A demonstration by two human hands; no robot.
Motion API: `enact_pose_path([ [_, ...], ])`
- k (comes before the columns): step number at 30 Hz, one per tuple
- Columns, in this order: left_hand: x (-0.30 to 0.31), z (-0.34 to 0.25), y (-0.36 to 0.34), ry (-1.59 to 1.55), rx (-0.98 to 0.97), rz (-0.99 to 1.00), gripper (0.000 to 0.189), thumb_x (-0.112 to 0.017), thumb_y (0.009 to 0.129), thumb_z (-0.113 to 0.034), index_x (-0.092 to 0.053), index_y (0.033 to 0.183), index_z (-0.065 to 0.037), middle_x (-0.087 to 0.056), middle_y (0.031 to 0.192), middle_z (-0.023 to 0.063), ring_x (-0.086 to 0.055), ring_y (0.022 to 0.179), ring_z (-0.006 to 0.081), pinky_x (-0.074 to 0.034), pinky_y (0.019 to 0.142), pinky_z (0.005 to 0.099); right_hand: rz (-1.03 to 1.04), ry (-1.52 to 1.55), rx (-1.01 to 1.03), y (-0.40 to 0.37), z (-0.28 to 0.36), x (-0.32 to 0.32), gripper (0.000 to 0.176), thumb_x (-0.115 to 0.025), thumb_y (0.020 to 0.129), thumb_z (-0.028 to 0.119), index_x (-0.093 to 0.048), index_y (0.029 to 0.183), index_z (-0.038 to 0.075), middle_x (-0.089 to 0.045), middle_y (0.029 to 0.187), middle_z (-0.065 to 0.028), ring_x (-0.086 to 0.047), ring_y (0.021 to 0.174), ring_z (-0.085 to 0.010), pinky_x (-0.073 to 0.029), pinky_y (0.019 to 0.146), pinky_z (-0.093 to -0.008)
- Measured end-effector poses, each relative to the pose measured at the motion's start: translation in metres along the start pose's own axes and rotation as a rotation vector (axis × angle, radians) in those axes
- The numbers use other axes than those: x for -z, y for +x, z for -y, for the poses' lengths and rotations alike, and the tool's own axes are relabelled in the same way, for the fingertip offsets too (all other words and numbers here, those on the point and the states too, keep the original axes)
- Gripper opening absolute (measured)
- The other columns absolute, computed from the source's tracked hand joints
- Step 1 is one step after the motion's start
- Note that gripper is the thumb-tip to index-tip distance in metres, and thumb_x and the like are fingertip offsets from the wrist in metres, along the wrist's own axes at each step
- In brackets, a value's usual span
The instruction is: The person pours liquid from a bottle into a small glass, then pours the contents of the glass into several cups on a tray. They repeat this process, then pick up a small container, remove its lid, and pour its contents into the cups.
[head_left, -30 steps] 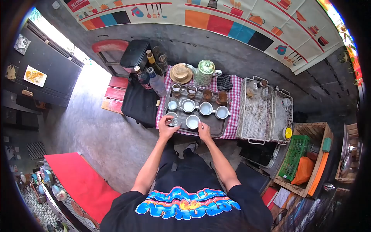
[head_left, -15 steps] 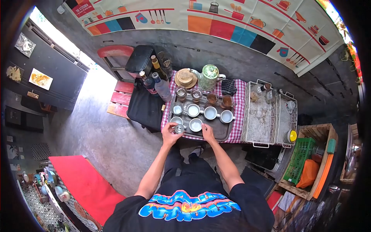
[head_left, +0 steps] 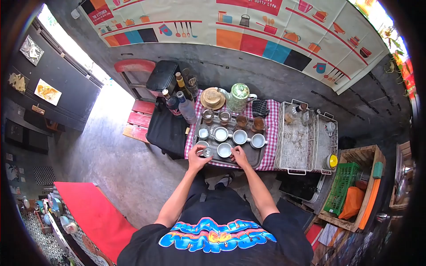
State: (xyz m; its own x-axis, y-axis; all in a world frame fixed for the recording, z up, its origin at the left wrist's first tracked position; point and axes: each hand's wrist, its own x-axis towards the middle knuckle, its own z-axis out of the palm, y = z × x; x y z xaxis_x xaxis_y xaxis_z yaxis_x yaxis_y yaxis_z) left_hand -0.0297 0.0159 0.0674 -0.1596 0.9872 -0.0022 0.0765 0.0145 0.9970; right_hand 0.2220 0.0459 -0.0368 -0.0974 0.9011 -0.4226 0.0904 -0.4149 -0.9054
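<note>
- Tray (head_left: 254,155): crowded with cups (head_left: 240,137), so short, level moves look safest.
- Right hand (head_left: 240,157): pinched on the front cup (head_left: 224,150)'s handle (a light hold should do).
- Left hand (head_left: 196,157): clamped on the glass (head_left: 207,152), at the tray's near-left corner; best held upright.

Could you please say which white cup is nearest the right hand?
The front-row cup between the left hand and right hand; the latter's fingertips are beside it, the others sit farther off.

Both hands (head_left: 199,158) (head_left: 239,157) forward, fingers curled.
</note>
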Motion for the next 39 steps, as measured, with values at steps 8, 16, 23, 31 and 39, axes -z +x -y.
enact_pose_path([
  [8,0.016,-0.009,0.026,-0.031,-0.014,-0.001,0.048,-0.089,0.065,-0.001,-0.064,0.105,0.000,-0.069,0.102,0.0076,-0.068,0.098,0.0161,-0.059,0.091,0.0339,-0.144,-0.612,0.058,-0.005,0.006,0.001,0.048,-0.071,0.090,0.045,-0.058,0.111,0.004,-0.068,0.084,-0.0156,-0.067,0.075,-0.0338,-0.054,0.072,-0.0433],
  [16,0.037,-0.010,0.047,-0.042,-0.014,-0.036,0.047,-0.089,0.064,-0.001,-0.064,0.104,0.001,-0.070,0.103,0.0084,-0.069,0.098,0.0168,-0.059,0.091,0.0341,-0.252,-0.753,0.192,-0.028,0.067,-0.032,0.044,-0.074,0.084,0.031,-0.059,0.114,0.003,-0.063,0.110,-0.0230,-0.061,0.105,-0.0414,-0.049,0.089,-0.0488],
  [23,0.057,0.001,0.066,-0.062,-0.023,-0.021,0.050,-0.090,0.064,-0.001,-0.063,0.106,0.001,-0.069,0.102,0.0079,-0.069,0.097,0.0157,-0.059,0.090,0.0326,-0.156,-0.672,0.405,0.004,0.090,-0.071,0.038,-0.076,0.083,0.025,-0.061,0.109,0.001,-0.063,0.107,-0.0210,-0.060,0.104,-0.0390,-0.049,0.090,-0.0454],
  [31,0.091,-0.020,0.105,-0.079,-0.074,-0.037,0.045,-0.087,0.066,0.001,-0.064,0.106,0.001,-0.071,0.102,0.0089,-0.070,0.097,0.0170,-0.058,0.090,0.0331,-0.125,-0.672,0.548,0.052,0.133,-0.111,0.039,-0.077,0.083,0.024,-0.061,0.111,0.002,-0.062,0.105,-0.0180,-0.062,0.094,-0.0323,-0.051,0.082,-0.0413],
  [39,0.131,-0.021,0.147,-0.125,-0.097,-0.049,0.049,-0.090,0.068,-0.002,-0.063,0.109,0.001,-0.070,0.103,0.0088,-0.069,0.098,0.0163,-0.059,0.091,0.0327,-0.159,-0.528,0.677,0.091,0.197,-0.175,0.059,-0.079,0.081,0.023,-0.054,0.128,-0.001,-0.059,0.119,-0.0228,-0.058,0.114,-0.0387,-0.047,0.100,-0.0446],
])
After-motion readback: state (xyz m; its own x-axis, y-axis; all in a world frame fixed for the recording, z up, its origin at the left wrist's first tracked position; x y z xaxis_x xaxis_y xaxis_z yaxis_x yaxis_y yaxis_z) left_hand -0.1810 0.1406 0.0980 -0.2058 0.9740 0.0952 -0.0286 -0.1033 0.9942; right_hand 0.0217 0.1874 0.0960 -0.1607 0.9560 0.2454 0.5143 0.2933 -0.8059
